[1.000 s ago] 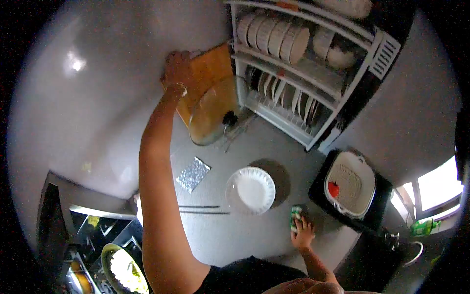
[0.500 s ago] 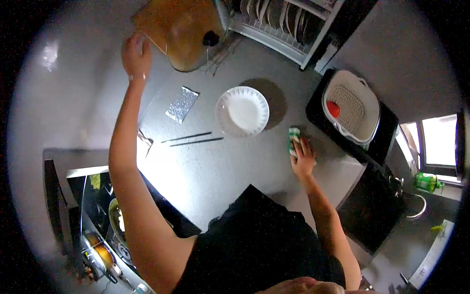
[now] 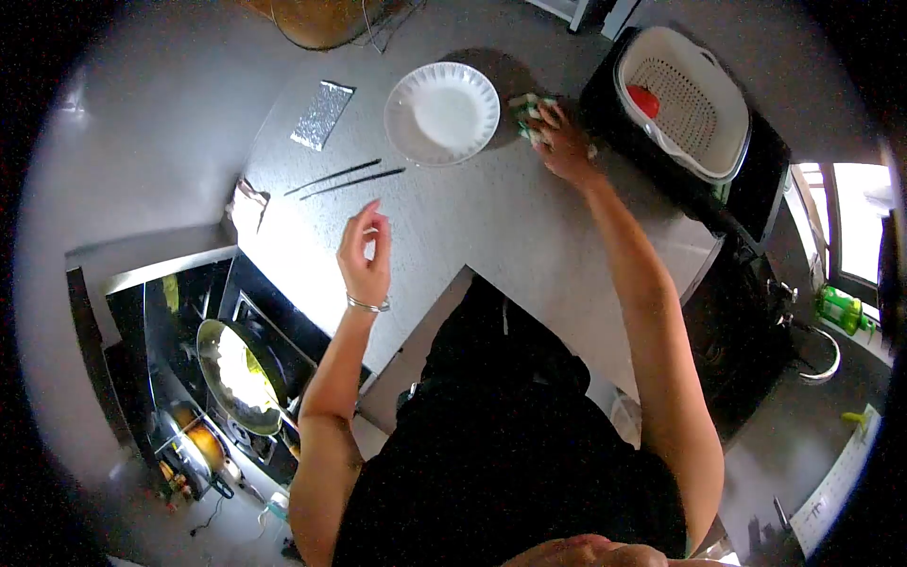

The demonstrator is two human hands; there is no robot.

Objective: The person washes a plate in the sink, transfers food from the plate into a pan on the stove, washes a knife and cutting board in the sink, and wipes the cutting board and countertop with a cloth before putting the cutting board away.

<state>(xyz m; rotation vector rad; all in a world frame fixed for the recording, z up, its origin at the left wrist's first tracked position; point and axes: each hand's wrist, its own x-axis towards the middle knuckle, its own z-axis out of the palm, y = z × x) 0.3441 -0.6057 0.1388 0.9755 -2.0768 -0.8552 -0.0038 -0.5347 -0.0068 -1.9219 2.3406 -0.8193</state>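
Head camera: between a fluted white bowl [image 3: 442, 113] and a colander [image 3: 685, 104], the right hand [image 3: 565, 148] partly hides a green-and-white cloth [image 3: 525, 106], whether gripped I cannot tell, while the empty, loosely curled left hand [image 3: 365, 253] hovers near black chopsticks [image 3: 354, 183], a glass lid [image 3: 326, 28] cropped above

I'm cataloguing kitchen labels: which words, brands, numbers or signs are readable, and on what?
No text is readable.
White strip, lower right: marks too blurred to read.
Green bottle by the window: any label too small.
Silver packet, green-and-white cloth under the right hand: nothing legible.
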